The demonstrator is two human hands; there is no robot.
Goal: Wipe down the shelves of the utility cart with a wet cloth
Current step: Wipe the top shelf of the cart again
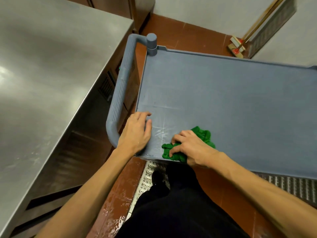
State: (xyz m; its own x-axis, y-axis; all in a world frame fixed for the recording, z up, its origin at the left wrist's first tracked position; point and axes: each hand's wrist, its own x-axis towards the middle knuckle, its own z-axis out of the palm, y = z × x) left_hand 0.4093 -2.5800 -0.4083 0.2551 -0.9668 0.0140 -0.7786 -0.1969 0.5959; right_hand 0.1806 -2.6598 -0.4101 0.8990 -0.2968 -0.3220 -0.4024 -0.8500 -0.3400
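Green cloth (203,135) bunched on the near-left part of the grey cart's top shelf (223,93).

The right hand (192,149) lay palm-down over the cloth, bent fingers gripping the bunch and pressing it to the shelf by the near rim. The left hand (137,133) rested flat on the shelf's near-left corner, fingers relaxed, holding nothing; its thumb was hidden, perhaps over the rim. The two hands were apart, with streaked shelf between them. The ribbed cart handle (120,90) stood just left, beside a steel desk (42,83). Brooms (237,46) leaned on the far wall, and a floor grate (147,176) lay below.
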